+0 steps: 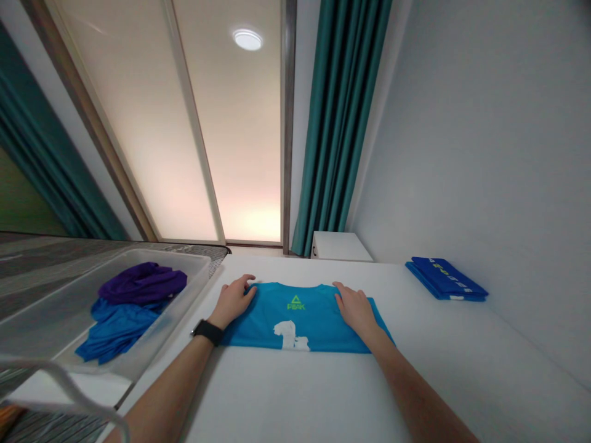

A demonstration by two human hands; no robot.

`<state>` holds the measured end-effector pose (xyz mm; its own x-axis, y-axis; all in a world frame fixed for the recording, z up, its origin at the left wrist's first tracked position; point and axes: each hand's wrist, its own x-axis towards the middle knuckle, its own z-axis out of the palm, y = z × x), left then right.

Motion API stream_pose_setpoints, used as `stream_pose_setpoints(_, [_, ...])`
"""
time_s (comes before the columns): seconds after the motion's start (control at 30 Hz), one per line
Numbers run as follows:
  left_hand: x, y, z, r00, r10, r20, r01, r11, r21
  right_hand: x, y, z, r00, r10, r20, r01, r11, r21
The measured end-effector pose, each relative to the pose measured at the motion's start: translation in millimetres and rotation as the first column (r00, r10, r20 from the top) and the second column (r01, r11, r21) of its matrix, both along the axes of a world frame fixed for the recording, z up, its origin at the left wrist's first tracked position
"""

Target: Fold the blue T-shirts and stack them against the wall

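Head view shows a blue PEAK T-shirt [318, 332] lying in front of me on the white table [295, 397], neckline away from me and a straight edge nearest me, so it makes a wide, low band. My left hand [233, 303] rests at its far left corner, thumb and index finger parted; my right hand [355, 309] lies palm down near the far right shoulder, fingers loosely extended over the cloth. Neither seems to have a grip on the fabric, though I cannot tell whether the hidden fingers pinch any of it. Set wide like this, the hands look placed to keep both shoulders level and the cloth flat — the green logo [296, 303] sits between them, uncovered, with a patchy white print [290, 335] below. To my left, a translucent plastic bin [85, 283] holds a crumpled purple garment [143, 283] and a crumpled blue garment [119, 332], apparently parked within easy reach. Well apart on the right, near the wall, a folded blue stack [446, 280] lies neatly — out of the way of my forearms, I would judge, which leaves the middle for the shirt.
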<state>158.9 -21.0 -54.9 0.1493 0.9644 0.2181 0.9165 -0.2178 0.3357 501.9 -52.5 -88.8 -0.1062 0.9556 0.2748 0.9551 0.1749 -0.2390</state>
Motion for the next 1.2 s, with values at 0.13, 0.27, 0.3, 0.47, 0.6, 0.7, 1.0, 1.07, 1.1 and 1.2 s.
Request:
stream_pose_setpoints(0.13, [0.1, 3.0, -0.9, 0.991, 0.03, 0.127, -0.024, 0.999, -0.048, 6.0, 0.7, -5.0, 0.972, 0.099, -0.211, -0.097, 0.995, 0.023])
stream_pose_setpoints(0.27, [-5.0, 7.4, -3.2, 0.973, -0.049, 0.227, 0.068, 0.995, -0.077, 9.6, 4.1, -9.5, 0.931, 0.129, -0.342, -0.129, 0.991, 0.023])
stream_pose_setpoints(0.3, [-6.7, 8.7, -3.7, 0.963, -0.071, 0.258, 0.096, 0.992, -0.083, 9.9, 5.4, -10.4, 0.928, 0.121, -0.353, -0.126, 0.992, 0.01])
stream_pose_setpoints(0.47, [-13.9, 11.7, -0.1, 0.883, -0.109, 0.456, 0.187, 0.974, -0.13, 13.9, 11.6, -10.4, 0.865, 0.091, -0.493, -0.131, 0.99, -0.047])
stream_pose_setpoints(0.6, [-16.1, 6.7, 6.2, 0.879, -0.097, 0.467, 0.175, 0.977, -0.125, 21.0, 10.3, -5.6, 0.777, 0.064, -0.626, -0.148, 0.986, -0.083])
stream_pose_setpoints(0.7, [-16.0, 1.9, 8.0, 0.897, -0.132, 0.421, 0.169, 0.984, -0.052, 23.3, 4.6, -1.0, 0.759, 0.053, -0.649, -0.149, 0.984, -0.094])
stream_pose_setpoints(1.0, [-24.4, -20.5, 25.0, 0.936, -0.291, 0.197, 0.273, 0.955, 0.115, 22.3, -21.4, 20.9, 0.914, 0.137, -0.381, -0.139, 0.99, 0.024])
stream_pose_setpoints(1.07, [-27.6, -29.5, 29.5, 0.928, -0.324, 0.182, 0.302, 0.943, 0.136, 22.9, -32.0, 24.1, 0.916, 0.157, -0.368, -0.158, 0.987, 0.026])
stream_pose_setpoints(1.1, [-29.1, -34.6, 31.3, 0.924, -0.337, 0.178, 0.315, 0.938, 0.142, 23.3, -38.1, 24.8, 0.915, 0.166, -0.368, -0.168, 0.985, 0.026])
stream_pose_setpoints(1.2, [-33.9, -50.1, 33.0, 0.907, -0.372, 0.2, 0.355, 0.928, 0.115, 25.1, -58.0, 22.9, 0.91, 0.18, -0.373, -0.186, 0.982, 0.02])
